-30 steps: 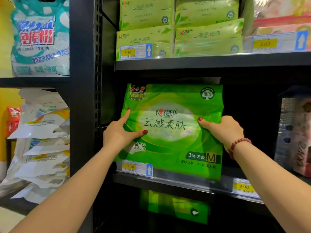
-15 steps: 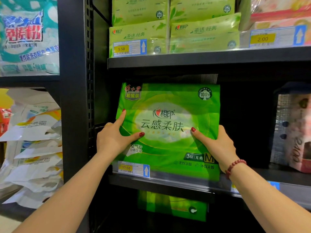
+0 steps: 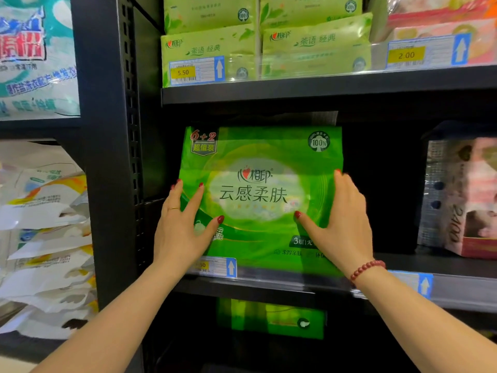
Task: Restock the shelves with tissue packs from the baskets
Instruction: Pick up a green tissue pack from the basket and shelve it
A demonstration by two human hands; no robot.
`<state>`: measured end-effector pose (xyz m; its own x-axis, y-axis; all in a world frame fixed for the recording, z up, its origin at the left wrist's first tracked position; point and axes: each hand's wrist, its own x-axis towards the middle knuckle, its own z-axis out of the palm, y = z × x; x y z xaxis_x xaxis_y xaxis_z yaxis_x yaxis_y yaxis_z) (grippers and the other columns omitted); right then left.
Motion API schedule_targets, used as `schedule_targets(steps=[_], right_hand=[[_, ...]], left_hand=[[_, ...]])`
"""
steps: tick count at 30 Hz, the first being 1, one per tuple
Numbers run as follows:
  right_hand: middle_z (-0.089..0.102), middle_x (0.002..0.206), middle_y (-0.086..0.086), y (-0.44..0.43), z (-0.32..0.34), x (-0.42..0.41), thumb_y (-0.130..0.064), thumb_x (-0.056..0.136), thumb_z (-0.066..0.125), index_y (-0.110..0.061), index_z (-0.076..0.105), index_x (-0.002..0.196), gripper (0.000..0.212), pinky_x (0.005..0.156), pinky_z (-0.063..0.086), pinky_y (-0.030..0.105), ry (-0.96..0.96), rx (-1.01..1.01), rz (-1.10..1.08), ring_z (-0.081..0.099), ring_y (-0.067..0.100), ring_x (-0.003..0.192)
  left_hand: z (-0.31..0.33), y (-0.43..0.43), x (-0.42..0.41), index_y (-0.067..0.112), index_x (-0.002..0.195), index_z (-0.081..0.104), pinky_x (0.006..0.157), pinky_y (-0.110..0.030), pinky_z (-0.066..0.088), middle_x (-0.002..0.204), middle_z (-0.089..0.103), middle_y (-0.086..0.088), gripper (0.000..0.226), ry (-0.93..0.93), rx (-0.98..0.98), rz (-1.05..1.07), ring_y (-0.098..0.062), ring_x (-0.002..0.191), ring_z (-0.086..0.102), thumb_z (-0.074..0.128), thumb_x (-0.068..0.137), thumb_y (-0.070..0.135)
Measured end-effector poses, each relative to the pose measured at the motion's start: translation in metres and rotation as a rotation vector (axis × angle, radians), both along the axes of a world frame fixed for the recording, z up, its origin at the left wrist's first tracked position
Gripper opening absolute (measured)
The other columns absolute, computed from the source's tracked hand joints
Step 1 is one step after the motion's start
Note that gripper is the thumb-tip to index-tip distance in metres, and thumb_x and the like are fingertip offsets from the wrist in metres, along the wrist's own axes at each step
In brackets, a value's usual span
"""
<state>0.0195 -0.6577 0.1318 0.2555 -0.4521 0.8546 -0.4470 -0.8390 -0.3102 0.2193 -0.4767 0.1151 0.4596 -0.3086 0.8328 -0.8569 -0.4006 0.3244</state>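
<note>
A large bright green tissue pack (image 3: 258, 162) stands upright on the middle shelf (image 3: 295, 285), at its left end beside the black upright post (image 3: 107, 157). My left hand (image 3: 183, 227) holds the pack's left edge, thumb across the front and fingers along the side. My right hand (image 3: 341, 222) lies against the pack's right front, thumb spread inward and fingers pointing up along the right edge. A red bead bracelet is on that wrist. The pack's lower right corner is hidden behind my right hand.
Light green tissue packs (image 3: 215, 47) fill the upper shelf (image 3: 322, 87). Another green pack (image 3: 271, 317) lies on the shelf below. A pink and white pack (image 3: 462, 197) stands at the right, with a dark gap between. White bags (image 3: 45, 238) fill the left bay.
The pack has gone further back onto the shelf and stands straighter. My right hand slid from the pack's right edge onto its front, and my left hand shifted up along the left edge.
</note>
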Motion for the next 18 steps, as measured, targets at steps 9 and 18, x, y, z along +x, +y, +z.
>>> schedule_targets(steps=[9, 18], right_hand=[[0.027, 0.155, 0.006, 0.011, -0.021, 0.014, -0.06, 0.092, 0.028, -0.024, 0.033, 0.147, 0.067, 0.117, 0.008, 0.045, 0.284, -0.278, -0.103, 0.019, 0.027, 0.145], [0.028, 0.155, 0.008, 0.016, -0.015, 0.005, -0.059, 0.09, 0.023, -0.022, 0.035, 0.146, 0.068, 0.117, 0.008, 0.046, 0.346, -0.256, -0.053, 0.021, 0.029, 0.144]], left_hand=[[-0.011, -0.015, 0.017, 0.036, 0.147, 0.026, 0.118, -0.043, 0.015, 0.158, 0.012, 0.003, 0.067, -0.188, 0.107, -0.14, -0.02, 0.147, 0.004, 0.032, 0.085, 0.063], [-0.008, 0.001, -0.008, 0.03, 0.145, 0.034, 0.115, -0.042, 0.024, 0.156, 0.022, -0.001, 0.066, -0.124, 0.164, -0.046, -0.023, 0.145, 0.015, 0.038, 0.085, 0.058]])
